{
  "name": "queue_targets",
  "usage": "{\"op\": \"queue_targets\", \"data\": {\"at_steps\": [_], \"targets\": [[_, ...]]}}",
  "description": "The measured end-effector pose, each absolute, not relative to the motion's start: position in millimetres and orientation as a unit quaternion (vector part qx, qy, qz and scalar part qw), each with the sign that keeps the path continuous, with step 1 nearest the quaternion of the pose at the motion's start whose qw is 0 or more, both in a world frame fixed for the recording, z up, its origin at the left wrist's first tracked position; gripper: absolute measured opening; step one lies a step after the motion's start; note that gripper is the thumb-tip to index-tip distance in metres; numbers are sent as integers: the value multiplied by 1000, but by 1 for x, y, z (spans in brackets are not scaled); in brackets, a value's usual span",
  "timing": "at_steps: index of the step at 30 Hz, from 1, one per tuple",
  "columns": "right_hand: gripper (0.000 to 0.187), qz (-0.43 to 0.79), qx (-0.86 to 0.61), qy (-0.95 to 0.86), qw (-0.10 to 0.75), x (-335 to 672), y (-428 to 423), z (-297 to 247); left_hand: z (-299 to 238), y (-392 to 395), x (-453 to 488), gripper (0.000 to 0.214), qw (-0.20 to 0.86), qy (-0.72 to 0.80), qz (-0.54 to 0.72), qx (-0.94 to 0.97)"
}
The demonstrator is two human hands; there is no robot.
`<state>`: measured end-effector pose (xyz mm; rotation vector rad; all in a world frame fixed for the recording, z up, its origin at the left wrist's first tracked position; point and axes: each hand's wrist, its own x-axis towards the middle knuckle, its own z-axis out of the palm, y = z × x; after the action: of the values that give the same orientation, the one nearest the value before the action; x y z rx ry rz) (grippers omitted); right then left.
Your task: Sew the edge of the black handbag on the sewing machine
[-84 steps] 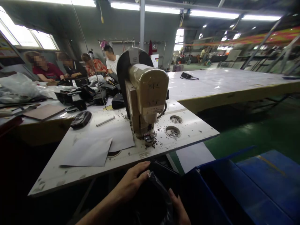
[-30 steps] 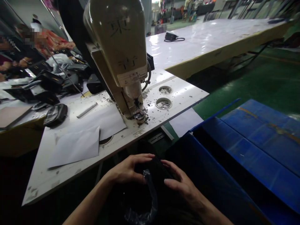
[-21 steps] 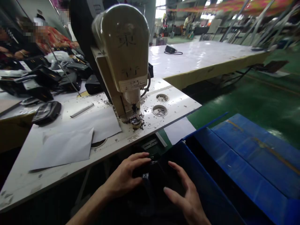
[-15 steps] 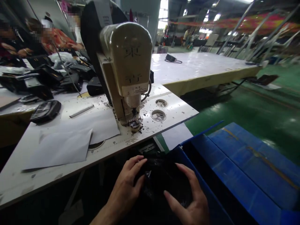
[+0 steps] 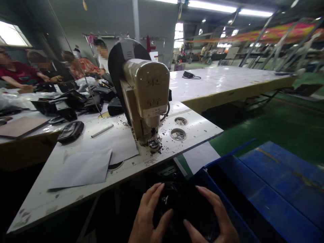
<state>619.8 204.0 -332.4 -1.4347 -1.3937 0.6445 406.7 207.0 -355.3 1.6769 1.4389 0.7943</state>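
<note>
Hands low at six o'clock: the left hand point(image 5: 148, 221) and right hand point(image 5: 220, 221) clamp a black plastic-wrapped bundle point(image 5: 186, 211) between them, fingers spread round its sides, thumbs pressing its top. Equally near both, it lies nine-to-three, glossy and crumpled, below the white table point(image 5: 199, 125). The beige machine point(image 5: 145, 98) stands at twelve, a blue bin point(image 5: 273, 199) at three.

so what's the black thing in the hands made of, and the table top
Black bundle, gripped by left hand and right hand: probably thin glossy plastic film, given crinkled highlights; contents too dark to tell. Table top: likely white laminate board, smooth, reflective, debris-speckled.
</note>
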Motion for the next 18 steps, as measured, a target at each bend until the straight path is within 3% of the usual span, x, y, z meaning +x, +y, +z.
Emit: {"op": "queue_targets", "data": {"at_steps": [5,10,18], "targets": [[66,323,-596,-572,462,628,207,-332,-344,208,405,48,349,593,320,651],[72,529,-574,-442,442,637,217,-342,-337,213,398,43,344,600,289,662],[47,736,-453,-252,435,630,216,-377,-304,228,383,38,387,568,189,701]]}}
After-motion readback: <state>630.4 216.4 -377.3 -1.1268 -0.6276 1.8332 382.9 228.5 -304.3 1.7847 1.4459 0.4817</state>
